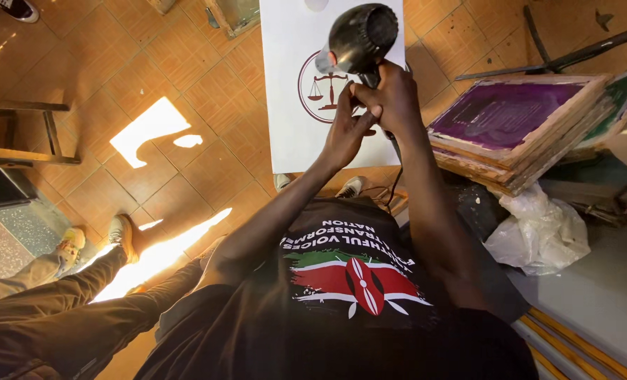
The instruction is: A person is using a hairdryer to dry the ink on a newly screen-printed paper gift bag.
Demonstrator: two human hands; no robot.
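A dark hair dryer (359,36) is being gripped by its handle in the right hand (392,95), fingers wrapped tight around it, while the left hand (346,130) is being pressed against the same handle from the near side — both hands clamped together on it. The dryer's barrel is being held just above a white sheet (289,105) (a dark red scales emblem (322,90) is printed on it), which is lying on the orange tiled floor (187,91). To the right, wooden printing screens (517,130) with a purple mesh are being kept in a stack, with a crumpled white plastic bag (539,229) just beside them — and a wooden stool (18,134) is standing well apart at the left.
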